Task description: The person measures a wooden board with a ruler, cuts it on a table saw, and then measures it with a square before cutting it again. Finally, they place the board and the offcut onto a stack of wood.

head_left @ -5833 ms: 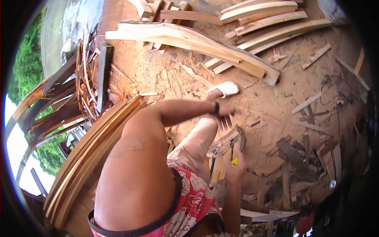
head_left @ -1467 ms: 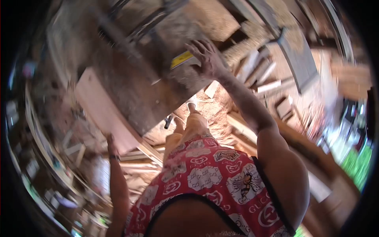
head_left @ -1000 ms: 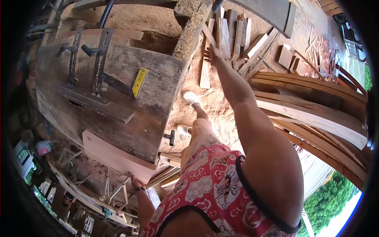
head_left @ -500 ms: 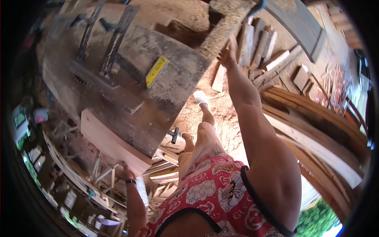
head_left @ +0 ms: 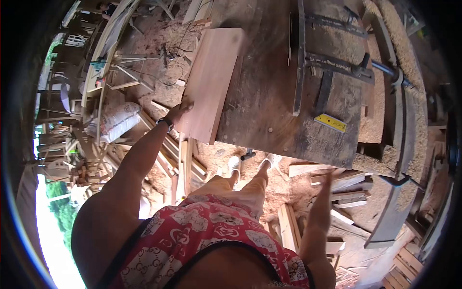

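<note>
My left hand (head_left: 179, 114), with a dark band at the wrist, grips the near left edge of a wide, smooth reddish plank (head_left: 209, 79). The plank lies along the left side of the dark workbench (head_left: 269, 108), its near end by the bench's front edge. My right hand (head_left: 329, 177) is smeared by motion just in front of the bench, and its fingers cannot be made out. Closest to it on the bench is a yellow-handled square (head_left: 330, 122). Metal clamps (head_left: 337, 65) lie farther back on the bench top.
A white sack (head_left: 118, 120) and timber lie to the left. Cut wood pieces (head_left: 349, 185) are piled below the bench at the right. A curved board (head_left: 387, 216) leans at the right corner amid sawdust. A person (head_left: 107, 9) is far off at the upper left.
The head view has swung round toward the left, bringing the plank nearer the centre. My right hand has come away from the bench's right corner. My left hand remains at the plank.
</note>
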{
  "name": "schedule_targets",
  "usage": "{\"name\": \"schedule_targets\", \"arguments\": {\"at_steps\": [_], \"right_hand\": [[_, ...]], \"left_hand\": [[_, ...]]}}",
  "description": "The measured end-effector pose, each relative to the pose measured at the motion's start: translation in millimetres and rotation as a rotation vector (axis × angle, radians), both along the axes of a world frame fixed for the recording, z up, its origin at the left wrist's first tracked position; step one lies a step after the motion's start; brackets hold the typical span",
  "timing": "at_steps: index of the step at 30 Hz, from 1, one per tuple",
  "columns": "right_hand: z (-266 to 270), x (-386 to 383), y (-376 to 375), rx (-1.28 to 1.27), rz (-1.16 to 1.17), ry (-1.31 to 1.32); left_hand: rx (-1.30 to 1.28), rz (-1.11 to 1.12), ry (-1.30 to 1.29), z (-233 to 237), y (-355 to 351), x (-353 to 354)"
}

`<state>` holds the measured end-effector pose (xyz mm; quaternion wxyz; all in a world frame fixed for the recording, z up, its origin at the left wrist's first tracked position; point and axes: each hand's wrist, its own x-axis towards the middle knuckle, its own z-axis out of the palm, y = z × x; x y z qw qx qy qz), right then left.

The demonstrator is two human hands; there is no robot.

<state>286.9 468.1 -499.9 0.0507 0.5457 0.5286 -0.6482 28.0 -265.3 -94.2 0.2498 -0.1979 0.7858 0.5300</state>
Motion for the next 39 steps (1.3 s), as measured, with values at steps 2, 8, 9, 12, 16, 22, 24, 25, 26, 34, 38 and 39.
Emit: {"name": "schedule_targets", "arguments": {"at_steps": [2,8,9,12,16,22,24,25,26,34,38,39], "right_hand": [[15.7,15.4,-56.7,0.652,1.170,-0.142],[264.5,4.3,-272.3,0.291,1.040,0.254],[298.5,-4.8,-296.0,0.507,1.087,0.500],[435.5,-42.8,-369.0,0.537,0.891,0.757],[517.6,-80.3,-416.2,0.454,1.021,0.872],[510.7,-116.3,-404.5,1.059,0.845,0.574],[530.7,-118.0,-397.4,0.983,0.899,0.476],[537.0,-112.0,-396.9,0.886,0.952,0.388],[528.8,-103.2,-396.6,0.889,0.946,0.376],[545.3,37.5,-422.7,1.017,0.810,0.294],[535.1,69.4,-393.7,0.967,0.739,0.410],[537.8,68.5,-385.3,0.948,0.752,0.360]], "left_hand": [[0.054,-0.034,0.084,-11.3,-11.1,-2.3],[-0.163,-0.267,0.061,28.3,15.2,8.0],[-0.198,-0.294,0.090,32.9,23.9,17.5],[-0.436,-0.334,0.383,74.8,77.3,58.4],[-0.370,-0.269,0.499,108.2,143.4,104.9],[0.004,-0.346,0.536,83.7,163.2,74.5],[0.176,-0.343,0.362,113.0,167.0,70.5],[0.327,-0.333,0.181,125.2,168.8,72.7],[0.334,-0.342,0.175,124.0,174.1,73.0],[0.227,-0.567,0.365,60.8,212.7,151.4],[0.275,-0.634,0.316,84.9,233.8,183.6],[0.263,-0.639,0.358,84.2,243.4,182.5]]}}
